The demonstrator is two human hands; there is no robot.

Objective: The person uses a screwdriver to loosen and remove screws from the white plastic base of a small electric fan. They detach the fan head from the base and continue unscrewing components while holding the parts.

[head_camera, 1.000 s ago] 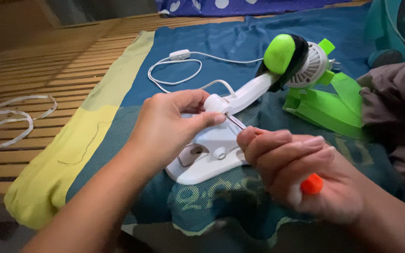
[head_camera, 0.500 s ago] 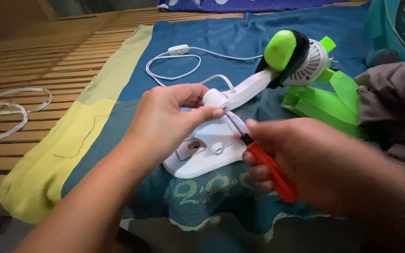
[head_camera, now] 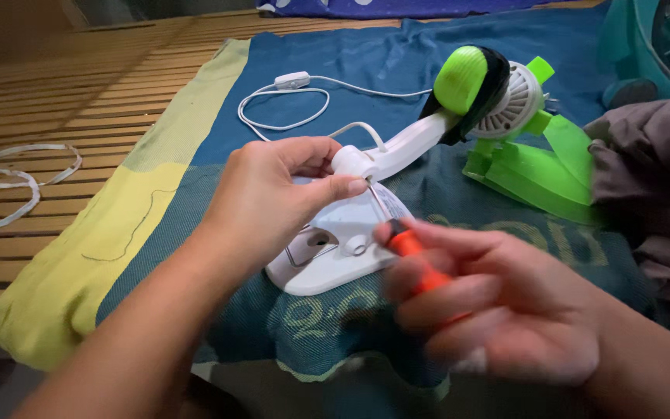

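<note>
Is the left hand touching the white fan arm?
Touching. The head view shows the left hand gripping the white fan arm at its joint.

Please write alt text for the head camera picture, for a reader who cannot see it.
The left hand steadies the joint of a white fan stand on a blue cloth, while the blurred right hand holds an orange-handled screwdriver with its tip at that joint. The stand's arm leads to a green and black motor, and a white cord lies behind.
</note>
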